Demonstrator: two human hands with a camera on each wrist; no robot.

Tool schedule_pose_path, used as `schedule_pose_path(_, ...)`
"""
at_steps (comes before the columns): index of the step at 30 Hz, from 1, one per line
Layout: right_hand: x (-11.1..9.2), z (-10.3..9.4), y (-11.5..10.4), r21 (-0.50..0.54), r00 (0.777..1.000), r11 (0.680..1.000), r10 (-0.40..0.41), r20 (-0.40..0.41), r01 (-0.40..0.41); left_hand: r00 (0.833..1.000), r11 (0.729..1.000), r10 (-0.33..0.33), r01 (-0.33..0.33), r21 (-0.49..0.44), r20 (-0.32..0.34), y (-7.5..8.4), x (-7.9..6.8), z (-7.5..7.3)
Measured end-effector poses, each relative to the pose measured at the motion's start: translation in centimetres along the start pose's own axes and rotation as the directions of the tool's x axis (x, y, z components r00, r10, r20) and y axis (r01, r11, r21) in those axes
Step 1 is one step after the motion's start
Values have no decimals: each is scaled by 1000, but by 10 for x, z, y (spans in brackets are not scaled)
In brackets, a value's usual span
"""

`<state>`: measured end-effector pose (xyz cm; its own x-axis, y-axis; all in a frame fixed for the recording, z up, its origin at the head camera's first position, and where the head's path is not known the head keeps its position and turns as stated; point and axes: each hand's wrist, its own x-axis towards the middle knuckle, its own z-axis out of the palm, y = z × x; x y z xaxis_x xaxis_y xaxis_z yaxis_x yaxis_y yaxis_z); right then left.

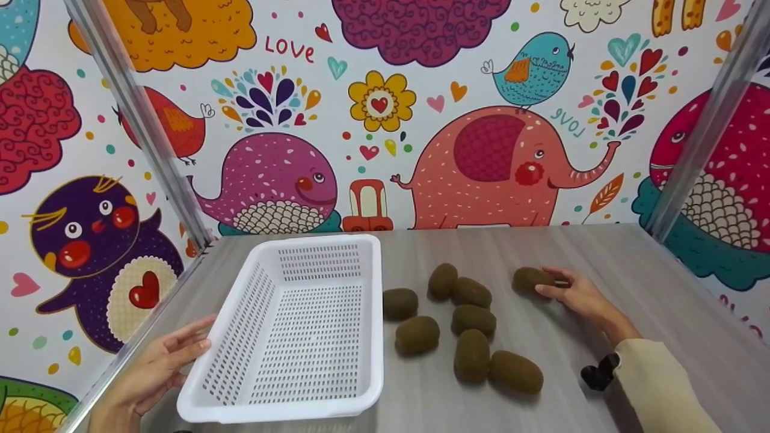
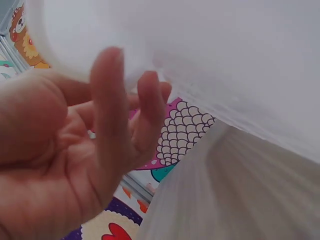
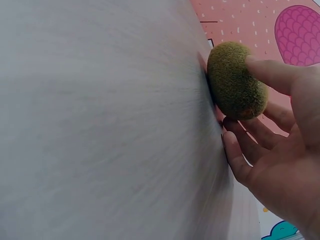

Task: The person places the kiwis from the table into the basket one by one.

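Note:
My right hand (image 1: 580,296) is at the far right of the table, holding a brown fuzzy kiwi (image 1: 529,280) between thumb and fingers. In the right wrist view the thumb lies on one side of the kiwi (image 3: 235,80) and the fingers on another, close to the tabletop. A white perforated plastic basket (image 1: 378,337), with nothing in it, stands left of centre. My left hand (image 1: 159,367) is at its left side, fingers loosely bent and fingertips by the rim. In the left wrist view these fingers (image 2: 109,100) overlap the blurred white basket (image 2: 225,55); firm contact is unclear.
Several more kiwis lie loose between the basket and my right hand, the nearest to me being a long kiwi (image 1: 516,372). A small black device (image 1: 600,373) is at the right wrist. Patterned walls with metal posts (image 1: 144,120) border the grey table (image 1: 571,337).

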<state>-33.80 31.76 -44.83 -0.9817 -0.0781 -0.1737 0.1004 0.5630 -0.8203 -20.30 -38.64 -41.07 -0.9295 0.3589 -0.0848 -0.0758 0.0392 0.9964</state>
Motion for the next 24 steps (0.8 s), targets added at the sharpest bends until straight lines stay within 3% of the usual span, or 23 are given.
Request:
schedule_pose_path(11, 3, 4, -5, -7, 1000, 1000, -7, -28, 7, 994, 988, 14, 3, -152, 112, -3, 1, -2)
schedule_pose_path(24, -2, 5, -18, 3, 999, 1000, -18, -42, 18, 996, 992, -5, 17, -125, 92, 2, 2, 0)
